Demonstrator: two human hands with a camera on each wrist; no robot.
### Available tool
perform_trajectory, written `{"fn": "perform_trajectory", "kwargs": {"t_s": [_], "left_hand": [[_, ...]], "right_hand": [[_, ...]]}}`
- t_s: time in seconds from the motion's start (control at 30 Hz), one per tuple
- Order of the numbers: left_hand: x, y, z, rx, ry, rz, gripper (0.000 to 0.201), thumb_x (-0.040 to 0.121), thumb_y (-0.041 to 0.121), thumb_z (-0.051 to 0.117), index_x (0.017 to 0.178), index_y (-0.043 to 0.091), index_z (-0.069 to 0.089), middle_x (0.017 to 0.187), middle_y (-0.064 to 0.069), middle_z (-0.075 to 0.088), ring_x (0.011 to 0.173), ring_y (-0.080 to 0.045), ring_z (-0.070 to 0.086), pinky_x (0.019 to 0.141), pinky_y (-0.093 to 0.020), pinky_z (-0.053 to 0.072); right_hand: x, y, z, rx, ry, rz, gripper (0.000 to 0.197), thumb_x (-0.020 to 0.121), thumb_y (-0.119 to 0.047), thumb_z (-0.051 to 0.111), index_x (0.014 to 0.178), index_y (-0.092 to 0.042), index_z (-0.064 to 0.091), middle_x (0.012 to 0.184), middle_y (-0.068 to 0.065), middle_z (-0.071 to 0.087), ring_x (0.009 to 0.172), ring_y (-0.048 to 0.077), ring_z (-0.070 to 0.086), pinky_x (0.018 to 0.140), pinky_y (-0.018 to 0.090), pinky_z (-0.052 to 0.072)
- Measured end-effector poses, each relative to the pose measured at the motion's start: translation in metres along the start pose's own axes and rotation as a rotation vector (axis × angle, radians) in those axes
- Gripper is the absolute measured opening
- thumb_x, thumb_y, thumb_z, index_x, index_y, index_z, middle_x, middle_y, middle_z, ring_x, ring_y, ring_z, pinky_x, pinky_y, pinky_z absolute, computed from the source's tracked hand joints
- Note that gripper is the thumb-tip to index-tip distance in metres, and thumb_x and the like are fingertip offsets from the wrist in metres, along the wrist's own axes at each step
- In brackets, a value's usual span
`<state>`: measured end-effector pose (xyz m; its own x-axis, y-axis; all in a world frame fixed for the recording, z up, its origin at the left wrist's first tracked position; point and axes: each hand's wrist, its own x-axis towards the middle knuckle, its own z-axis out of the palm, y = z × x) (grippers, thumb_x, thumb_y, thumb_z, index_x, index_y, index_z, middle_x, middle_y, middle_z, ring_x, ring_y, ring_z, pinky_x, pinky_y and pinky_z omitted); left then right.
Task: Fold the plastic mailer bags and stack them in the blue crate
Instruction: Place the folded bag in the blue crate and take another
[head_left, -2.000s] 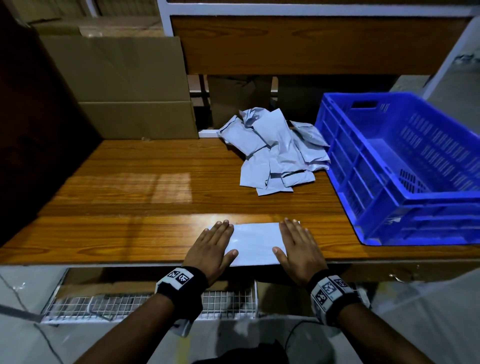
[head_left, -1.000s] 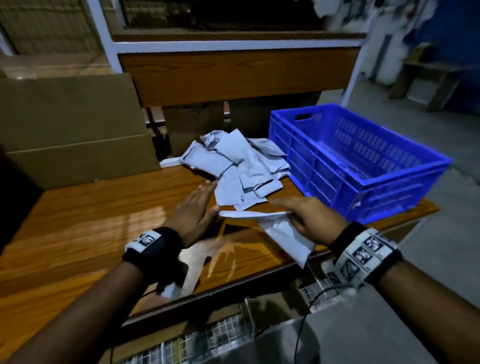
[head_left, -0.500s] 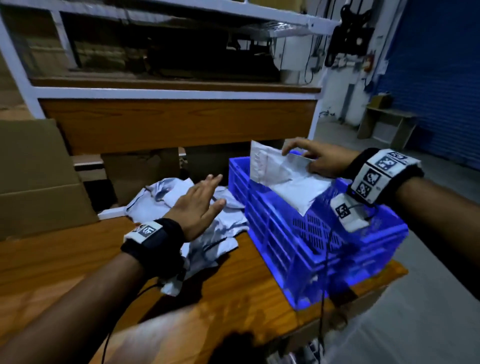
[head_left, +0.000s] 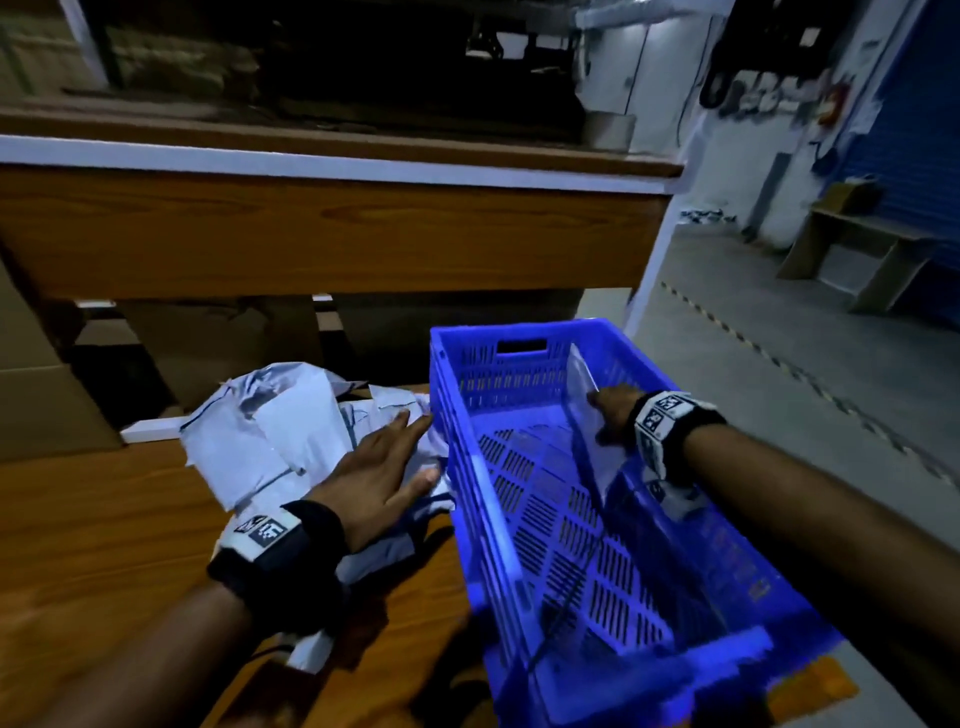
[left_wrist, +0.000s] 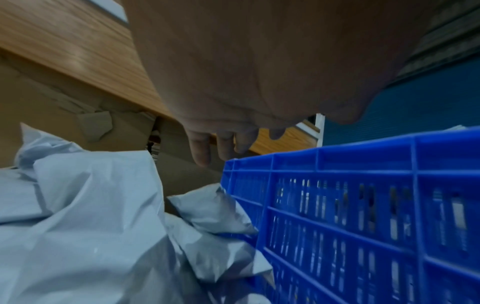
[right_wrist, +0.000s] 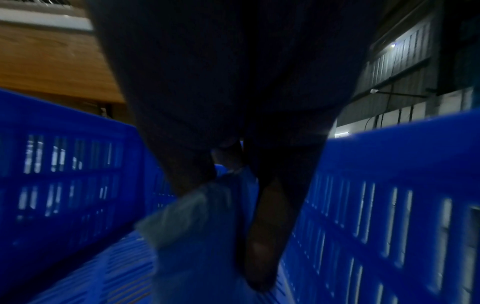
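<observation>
A blue slotted crate (head_left: 519, 330) stands at the right end of the wooden table. My right hand (head_left: 605, 415) is inside it and pinches a folded white mailer bag (head_left: 579, 379) that stands on edge along the crate's right wall. The right wrist view shows the folded bag (right_wrist: 187, 216) between fingers and thumb, with the crate's walls (right_wrist: 389, 205) on both sides. My left hand (head_left: 395, 457) hovers flat and open over the crumpled pile of mailer bags (head_left: 275, 436) just left of the crate. In the left wrist view its fingers (left_wrist: 202, 152) are straight above the pile (left_wrist: 78, 226).
The pile touches the crate's left wall (left_wrist: 363, 205). Cardboard boxes (head_left: 41, 395) stand at the back left. A wooden shelf panel (head_left: 311, 234) runs overhead behind the table (head_left: 104, 545). The crate sits near the table's right edge, with concrete floor (head_left: 779, 389) beyond.
My right hand lifted the folded bag off the table's front edge, carried it right and lowered it into the crate. The left hand moved from the table to above the pile.
</observation>
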<state>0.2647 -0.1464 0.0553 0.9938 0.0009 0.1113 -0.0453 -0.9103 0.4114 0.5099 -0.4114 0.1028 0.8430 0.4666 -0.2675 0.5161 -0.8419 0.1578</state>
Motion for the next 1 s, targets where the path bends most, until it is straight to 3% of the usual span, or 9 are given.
{"fn": "perform_trajectory", "kwargs": {"t_s": [0.17, 0.37, 0.5, 0.57, 0.67, 0.73, 0.87, 0.93, 1.0], "left_hand": [[0.001, -0.005, 0.010, 0.017, -0.066, -0.045, 0.080, 0.081, 0.078, 0.011, 0.149, 0.042, -0.009, 0.162, -0.003, -0.001, 0.148, -0.016, 0.004, 0.117, -0.035, 0.013], [-0.001, -0.010, 0.011, 0.013, -0.083, -0.080, 0.080, 0.080, 0.080, 0.009, 0.149, 0.044, -0.009, 0.162, 0.001, -0.006, 0.147, -0.018, 0.004, 0.117, -0.040, 0.013], [-0.005, -0.010, 0.009, 0.027, -0.087, -0.093, 0.079, 0.081, 0.078, 0.010, 0.149, 0.043, -0.009, 0.162, 0.000, -0.006, 0.147, -0.020, 0.006, 0.115, -0.038, 0.013], [-0.008, -0.011, 0.007, 0.024, -0.095, -0.108, 0.080, 0.081, 0.079, 0.010, 0.149, 0.043, -0.009, 0.162, 0.000, -0.007, 0.147, -0.020, 0.005, 0.115, -0.039, 0.013], [-0.015, -0.018, 0.003, 0.035, -0.093, -0.132, 0.084, 0.076, 0.082, 0.006, 0.149, 0.044, -0.007, 0.162, 0.000, -0.005, 0.147, -0.020, 0.004, 0.116, -0.042, 0.014], [-0.019, -0.025, -0.001, 0.054, -0.073, -0.160, 0.086, 0.074, 0.083, 0.005, 0.150, 0.043, -0.004, 0.162, 0.000, -0.003, 0.147, -0.021, 0.005, 0.116, -0.045, 0.016], [-0.032, -0.040, -0.016, 0.278, -0.079, -0.175, 0.097, 0.068, 0.081, 0.001, 0.151, 0.033, 0.017, 0.162, 0.001, 0.004, 0.145, -0.024, 0.006, 0.114, -0.045, 0.020], [-0.042, -0.049, -0.022, 0.332, -0.078, -0.187, 0.098, 0.069, 0.079, 0.001, 0.151, 0.030, 0.022, 0.162, 0.001, 0.007, 0.145, -0.026, 0.006, 0.112, -0.044, 0.021], [-0.055, -0.058, -0.028, 0.323, -0.083, -0.205, 0.086, 0.079, 0.077, 0.013, 0.151, 0.029, 0.021, 0.161, 0.001, 0.009, 0.145, -0.025, 0.006, 0.112, -0.043, 0.022]], "right_hand": [[0.024, 0.008, 0.022, -0.018, -0.068, 0.051, 0.065, 0.081, -0.031, 0.076, 0.134, -0.006, 0.049, 0.138, 0.020, 0.048, 0.128, 0.031, 0.050, 0.101, 0.034, 0.044], [0.034, 0.020, 0.014, 0.119, -0.073, 0.016, 0.088, 0.072, -0.033, 0.084, 0.142, -0.003, 0.041, 0.146, 0.018, 0.043, 0.132, 0.030, 0.045, 0.106, 0.033, 0.039], [0.039, 0.027, 0.029, 0.080, -0.063, 0.086, 0.106, 0.072, -0.031, 0.082, 0.152, -0.005, 0.018, 0.156, 0.018, 0.022, 0.142, 0.033, 0.030, 0.115, 0.038, 0.028], [0.036, 0.027, 0.028, -0.013, -0.031, 0.053, 0.109, 0.065, -0.030, 0.080, 0.153, -0.015, 0.017, 0.159, 0.016, 0.017, 0.140, 0.035, 0.034, 0.113, 0.042, 0.033], [0.021, 0.021, 0.016, -0.108, -0.019, 0.001, 0.091, 0.076, -0.032, 0.077, 0.150, -0.027, 0.026, 0.162, 0.011, -0.007, 0.143, 0.035, 0.029, 0.109, 0.043, 0.037], [0.012, 0.016, 0.006, -0.102, -0.021, -0.024, 0.091, 0.077, -0.034, 0.079, 0.151, -0.026, 0.027, 0.163, 0.010, 0.002, 0.143, 0.031, 0.030, 0.110, 0.040, 0.036], [-0.013, 0.006, -0.014, 0.010, -0.015, -0.097, 0.069, 0.086, -0.034, 0.070, 0.146, -0.019, 0.039, 0.145, 0.007, 0.049, 0.131, 0.025, 0.047, 0.102, 0.027, 0.034], [-0.035, -0.004, -0.027, 0.053, -0.004, -0.131, 0.061, 0.088, -0.033, 0.069, 0.142, -0.020, 0.045, 0.136, 0.003, 0.058, 0.123, 0.020, 0.054, 0.090, 0.019, 0.034], [-0.059, -0.017, -0.042, 0.066, -0.020, -0.146, 0.059, 0.088, -0.035, 0.069, 0.141, -0.023, 0.046, 0.133, 0.000, 0.061, 0.121, 0.018, 0.056, 0.089, 0.018, 0.036]]}}
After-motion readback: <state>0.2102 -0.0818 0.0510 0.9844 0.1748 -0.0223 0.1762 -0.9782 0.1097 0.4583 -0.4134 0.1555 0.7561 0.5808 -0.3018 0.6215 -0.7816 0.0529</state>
